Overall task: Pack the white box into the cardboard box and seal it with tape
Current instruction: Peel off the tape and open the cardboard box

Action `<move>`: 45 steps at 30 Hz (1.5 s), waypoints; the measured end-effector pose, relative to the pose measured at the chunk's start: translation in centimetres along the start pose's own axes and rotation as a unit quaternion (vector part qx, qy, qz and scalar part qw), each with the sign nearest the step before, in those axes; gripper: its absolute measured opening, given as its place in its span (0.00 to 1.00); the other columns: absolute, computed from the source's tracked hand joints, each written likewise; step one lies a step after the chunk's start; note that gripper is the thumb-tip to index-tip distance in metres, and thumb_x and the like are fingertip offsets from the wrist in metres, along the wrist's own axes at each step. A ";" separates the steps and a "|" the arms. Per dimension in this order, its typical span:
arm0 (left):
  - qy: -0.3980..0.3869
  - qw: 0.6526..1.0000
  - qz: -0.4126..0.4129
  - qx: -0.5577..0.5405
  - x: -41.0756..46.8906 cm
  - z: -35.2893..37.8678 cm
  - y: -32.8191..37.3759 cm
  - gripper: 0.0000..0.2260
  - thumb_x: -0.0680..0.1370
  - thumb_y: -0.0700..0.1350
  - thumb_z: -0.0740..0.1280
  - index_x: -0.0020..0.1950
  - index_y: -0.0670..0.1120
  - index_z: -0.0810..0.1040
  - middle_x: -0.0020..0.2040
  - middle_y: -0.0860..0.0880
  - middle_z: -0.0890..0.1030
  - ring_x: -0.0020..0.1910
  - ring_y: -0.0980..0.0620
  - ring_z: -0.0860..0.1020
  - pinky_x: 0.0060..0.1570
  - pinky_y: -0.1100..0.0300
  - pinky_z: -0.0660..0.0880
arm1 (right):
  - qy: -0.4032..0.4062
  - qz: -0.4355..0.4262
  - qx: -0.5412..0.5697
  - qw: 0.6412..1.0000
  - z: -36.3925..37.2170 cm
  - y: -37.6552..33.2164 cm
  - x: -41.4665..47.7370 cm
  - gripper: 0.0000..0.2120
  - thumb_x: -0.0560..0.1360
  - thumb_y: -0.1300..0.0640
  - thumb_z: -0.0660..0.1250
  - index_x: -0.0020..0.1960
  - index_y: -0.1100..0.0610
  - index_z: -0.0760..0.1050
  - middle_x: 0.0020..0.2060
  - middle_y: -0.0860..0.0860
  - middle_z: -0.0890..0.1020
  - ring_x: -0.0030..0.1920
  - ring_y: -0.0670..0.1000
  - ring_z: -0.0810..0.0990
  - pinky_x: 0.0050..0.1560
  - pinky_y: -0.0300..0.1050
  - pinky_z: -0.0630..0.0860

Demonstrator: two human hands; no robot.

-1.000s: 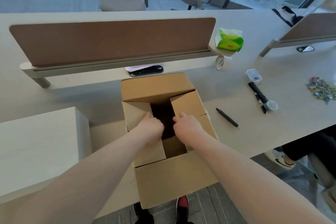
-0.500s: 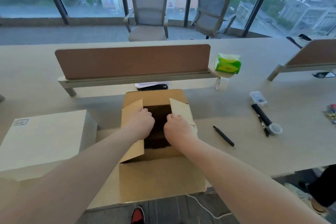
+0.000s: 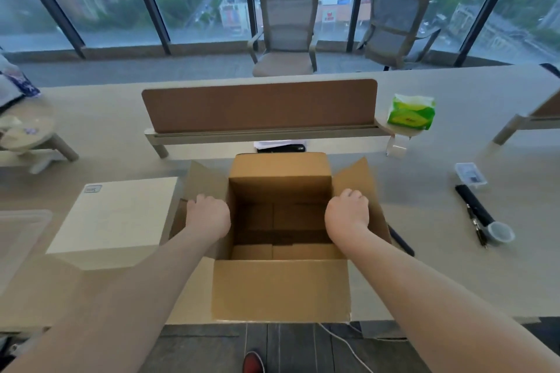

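Brown cardboard box (image 3: pixel 280 291) sits open at the desk's near edge, dead centre, w/ both hands on it. L hand (image 3: pixel 209 216) at the box's 9 o'clock: fingers curled, knuckles up, gripping the L side flap where it folds outward. R hand (image 3: pixel 348 212) at 3 o'clock has the same clenched grip on the R side flap, also splayed out. Fingertips are hidden under both hands. Far flap stands up at 12, near flap is folded out toward 6. Inside, only the box's own bottom flaps show, w/ a dark band across.

White box (image 3: pixel 118 215) isn't packed yet. It lies on the desk (image 3: pixel 424 266) at 9 o'clock of the cardboard box, just beside the L flap, w/ a small label at its far-L corner. Further out at 9 is the edge of a clear plastic bin (image 3: pixel 18 230).

At 3 o'clock a black pen (image 3: pixel 401 241) lies partly under the R flap. Beyond it are a black marker (image 3: pixel 472 206) and a small grey cup (image 3: pixel 500 233) at the marker's near end. A little clear case (image 3: pixel 471 172) is at 2.

At 12 there's a flat black item (image 3: pixel 281 148), then the brown divider panel (image 3: pixel 260 109). Green tissue pack (image 3: pixel 412 112) is at 1, by the panel's end. Two mesh chairs (image 3: pixel 288 27) stand past the desk at 12, by the windows. At 6, on the floor: red shoe tip (image 3: pixel 253 362) & white cable (image 3: pixel 348 345).
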State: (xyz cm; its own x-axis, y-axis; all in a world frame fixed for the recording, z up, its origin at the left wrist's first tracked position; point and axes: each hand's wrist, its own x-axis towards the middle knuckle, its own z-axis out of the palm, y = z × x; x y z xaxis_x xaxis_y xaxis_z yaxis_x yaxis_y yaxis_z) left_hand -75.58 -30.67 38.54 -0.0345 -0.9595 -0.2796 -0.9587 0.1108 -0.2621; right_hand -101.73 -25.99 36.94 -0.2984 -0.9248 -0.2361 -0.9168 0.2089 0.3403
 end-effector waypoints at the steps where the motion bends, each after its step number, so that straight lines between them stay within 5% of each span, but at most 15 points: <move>1: -0.015 0.999 -0.014 -0.040 0.4 0.7 -0.1 0.13 0.78 0.43 0.60 0.60 0.44 0.77 0.61 0.42 0.75 0.64 0.41 0.70 0.64 0.46 0.69 | -0.018 0.013 0.039 0.999 0.3 -0.1 0.3 0.17 0.80 0.57 0.57 0.67 0.59 0.74 0.65 0.61 0.72 0.62 0.61 0.72 0.58 0.51 0.72; 7: -0.058 0.981 -0.035 -0.183 3.2 4.8 -0.7 0.15 0.79 0.45 0.59 0.63 0.40 0.73 0.62 0.40 0.75 0.61 0.40 0.74 0.61 0.48 0.74 | -0.078 0.088 0.200 0.973 2.1 -0.8 1.9 0.19 0.77 0.59 0.63 0.68 0.58 0.70 0.65 0.60 0.70 0.59 0.61 0.75 0.48 0.50 0.76; 12: -0.046 0.962 -0.046 -0.266 4.4 5.7 0.3 0.14 0.80 0.39 0.59 0.66 0.39 0.70 0.64 0.38 0.74 0.62 0.40 0.76 0.57 0.51 0.74 | -0.047 0.104 0.229 0.967 3.7 -2.2 3.0 0.19 0.80 0.62 0.57 0.71 0.62 0.66 0.65 0.62 0.74 0.60 0.60 0.77 0.49 0.50 0.78; 16: -0.008 0.951 -0.079 -0.298 5.2 6.4 0.8 0.14 0.78 0.36 0.60 0.64 0.41 0.70 0.59 0.39 0.77 0.56 0.39 0.78 0.52 0.48 0.78 | -0.031 0.131 0.246 0.960 4.9 -3.1 3.5 0.15 0.81 0.63 0.55 0.66 0.59 0.68 0.57 0.58 0.77 0.50 0.59 0.81 0.40 0.50 0.79; 22: 0.020 0.943 -0.089 -0.320 6.0 7.6 0.9 0.18 0.79 0.35 0.60 0.69 0.43 0.67 0.56 0.41 0.78 0.53 0.40 0.79 0.49 0.48 0.79 | -0.011 0.148 0.274 0.950 6.0 -3.5 4.4 0.13 0.81 0.63 0.54 0.64 0.58 0.68 0.54 0.56 0.79 0.46 0.57 0.80 0.34 0.46 0.70; 30: -0.024 0.899 -0.135 -0.416 4.3 7.0 1.1 0.20 0.80 0.38 0.58 0.73 0.45 0.68 0.67 0.43 0.75 0.64 0.41 0.75 0.61 0.48 0.75 | 0.001 0.140 0.282 0.949 6.3 -1.4 3.6 0.06 0.81 0.56 0.59 0.56 0.55 0.72 0.41 0.53 0.76 0.35 0.52 0.74 0.31 0.44 0.71; 35: -0.027 0.885 -0.118 -0.449 1.2 6.0 -0.2 0.21 0.79 0.43 0.59 0.73 0.44 0.70 0.70 0.43 0.73 0.68 0.42 0.72 0.68 0.49 0.70 | 0.025 0.127 0.320 0.939 4.5 -1.1 0.9 0.12 0.79 0.56 0.61 0.61 0.56 0.73 0.60 0.59 0.75 0.59 0.60 0.75 0.51 0.53 0.76; 39: 0.019 0.866 -0.103 -0.489 -2.0 4.4 -1.6 0.16 0.80 0.42 0.59 0.67 0.46 0.75 0.67 0.46 0.77 0.66 0.45 0.73 0.65 0.54 0.69 | 0.045 0.062 0.365 0.928 2.1 -3.1 -1.0 0.09 0.79 0.56 0.59 0.58 0.56 0.71 0.61 0.58 0.74 0.60 0.59 0.72 0.58 0.55 0.74; 45: 0.073 0.838 -0.147 -0.520 -5.6 3.2 -7.5 0.13 0.79 0.43 0.61 0.60 0.46 0.80 0.59 0.47 0.81 0.59 0.47 0.77 0.59 0.56 0.72 | 0.055 -0.060 0.414 0.906 -1.8 -9.2 -3.5 0.18 0.80 0.53 0.60 0.69 0.56 0.70 0.65 0.57 0.73 0.64 0.56 0.72 0.60 0.49 0.74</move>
State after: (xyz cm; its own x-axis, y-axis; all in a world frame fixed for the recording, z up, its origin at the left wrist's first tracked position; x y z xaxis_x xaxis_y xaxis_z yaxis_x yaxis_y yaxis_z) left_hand -67.29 -25.31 39.13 0.2850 -0.9356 -0.2086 -0.6568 -0.3491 0.6684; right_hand -91.79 -25.22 36.31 -0.1967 -0.9734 -0.1178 -0.8391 0.2292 -0.4932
